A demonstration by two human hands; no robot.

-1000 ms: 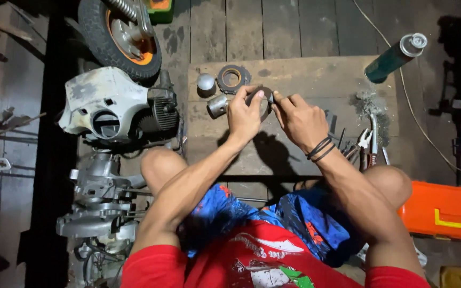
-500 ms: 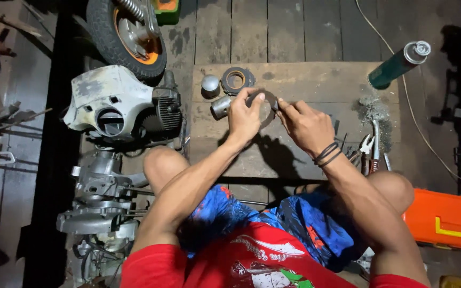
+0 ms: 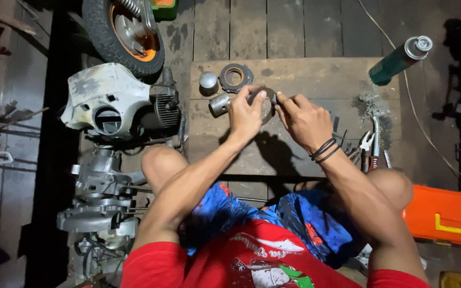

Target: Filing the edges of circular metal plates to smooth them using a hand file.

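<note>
Left hand (image 3: 245,114) and right hand (image 3: 304,118) both pinch a dark ring (image 3: 267,101), fingertips closed on its rim, held just above the board (image 3: 305,74) near its far-left part. Near the far-left corner lie a steel cylinder (image 3: 220,104), a round cap (image 3: 208,81) and a rusty ring (image 3: 235,77); pliers (image 3: 366,144) sit at the right edge. Spray can (image 3: 400,60) off the far-right corner, engine (image 3: 118,101) off the left edge

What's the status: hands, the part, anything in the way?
Left hand and right hand both grip a dark metal ring above the wooden board. Small metal cylinder just beside the left hand; nothing blocking.
</note>
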